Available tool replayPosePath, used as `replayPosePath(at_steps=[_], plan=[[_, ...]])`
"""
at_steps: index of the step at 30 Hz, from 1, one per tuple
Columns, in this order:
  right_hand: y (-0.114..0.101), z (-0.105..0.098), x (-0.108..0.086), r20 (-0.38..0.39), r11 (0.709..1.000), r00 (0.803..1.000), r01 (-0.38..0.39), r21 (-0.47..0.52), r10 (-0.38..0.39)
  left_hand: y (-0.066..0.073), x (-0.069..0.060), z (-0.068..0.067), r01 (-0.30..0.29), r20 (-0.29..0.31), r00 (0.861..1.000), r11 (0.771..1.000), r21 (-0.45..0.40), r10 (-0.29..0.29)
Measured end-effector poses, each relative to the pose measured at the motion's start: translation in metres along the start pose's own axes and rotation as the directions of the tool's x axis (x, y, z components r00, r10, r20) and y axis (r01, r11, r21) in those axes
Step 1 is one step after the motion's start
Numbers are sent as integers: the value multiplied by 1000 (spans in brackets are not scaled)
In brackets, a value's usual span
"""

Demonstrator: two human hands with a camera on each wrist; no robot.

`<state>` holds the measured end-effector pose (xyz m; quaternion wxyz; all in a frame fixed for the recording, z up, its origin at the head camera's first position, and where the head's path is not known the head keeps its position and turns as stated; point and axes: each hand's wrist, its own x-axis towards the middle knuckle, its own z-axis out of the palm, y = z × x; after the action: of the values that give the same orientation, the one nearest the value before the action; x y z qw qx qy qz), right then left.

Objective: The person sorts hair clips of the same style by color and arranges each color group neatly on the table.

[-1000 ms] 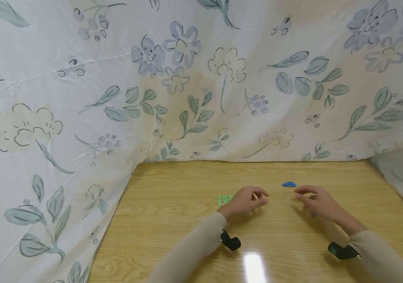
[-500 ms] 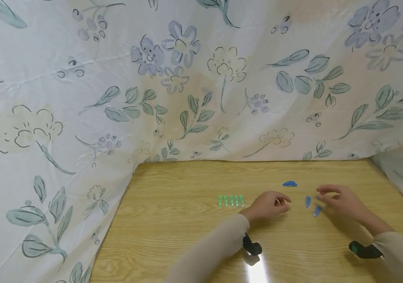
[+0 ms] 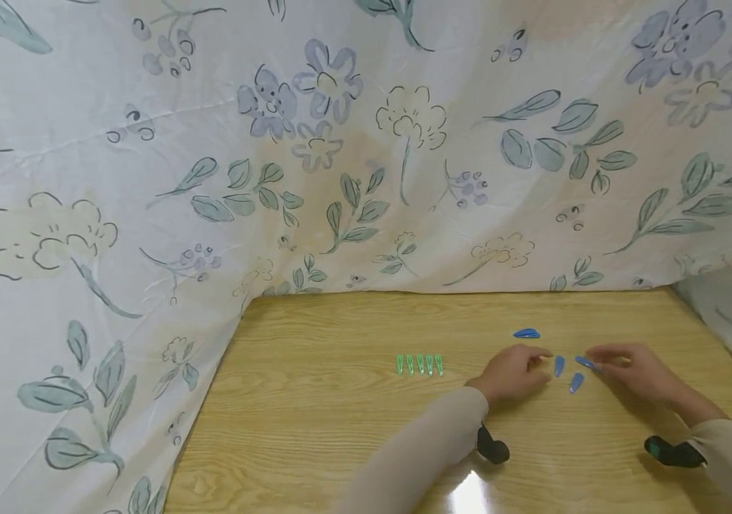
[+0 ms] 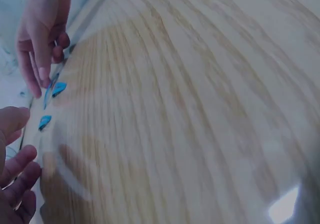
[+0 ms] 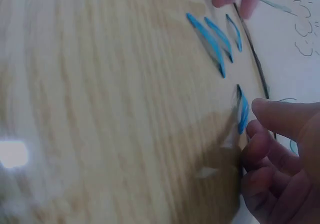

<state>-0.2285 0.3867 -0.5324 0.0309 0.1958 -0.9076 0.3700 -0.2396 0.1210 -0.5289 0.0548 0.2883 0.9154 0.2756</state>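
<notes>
My right hand [image 3: 636, 373] pinches one end of a blue snap hair clip [image 3: 586, 363] between thumb and fingertips, low over the wooden table. The same clip [image 5: 243, 109] lies at the fingertips in the right wrist view. To the left, my left hand [image 3: 515, 373] has its thumb and fingers apart, holding nothing, close beside a second blue hair clip [image 3: 560, 366]. A third blue clip [image 3: 576, 383] lies nearer to me, between the hands. Farther back is more blue [image 3: 526, 333], one clip or overlapping clips; I cannot tell which.
Several green hair clips [image 3: 420, 365] stand in a neat row on the wooden table [image 3: 314, 428], left of my left hand. A flowered cloth [image 3: 353, 235] hangs behind the table and along its sides. Light glares off the front of the tabletop.
Both hands have moved right, and the left now reaches the blue clips. The green row and two loose blue clips have come into full sight. The right hand's clip now shows more clearly.
</notes>
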Motion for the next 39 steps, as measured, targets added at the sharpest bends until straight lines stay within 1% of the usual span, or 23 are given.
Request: replayPosePath(at_steps=[5,8,13,15,17,19,24,28,31,39], plan=[[12,4,1,-22,992,995,98,77,-97,5,8,13,8,-25,1000,995,104,-5],[16,5,2,-22,986,991,131,102,-129,8,10,15,11,-23,1000,985,171,-7],[17,3,4,7,991,993,121,48,-122,16,12,13,41,-1,999,973,225,-42],[17,2,5,16,991,991,132,26,-132,17,13,14,53,9,998,969,240,-57],[17,2,5,11,989,989,148,17,-148,17,14,14,62,17,998,966,251,-68],[18,2,6,14,983,983,181,4,-181,17,15,15,68,22,997,963,262,-76],[19,1,6,29,974,974,227,-22,-227,17,15,14,76,29,996,962,263,-87],[20,0,7,41,976,977,213,-40,-211,18,13,12,84,33,995,965,248,-95],[21,-1,8,54,980,980,195,-33,-193,18,13,12,90,34,994,965,245,-102],[21,-4,10,81,990,987,139,-30,-136,16,18,14,107,39,992,965,240,-120]])
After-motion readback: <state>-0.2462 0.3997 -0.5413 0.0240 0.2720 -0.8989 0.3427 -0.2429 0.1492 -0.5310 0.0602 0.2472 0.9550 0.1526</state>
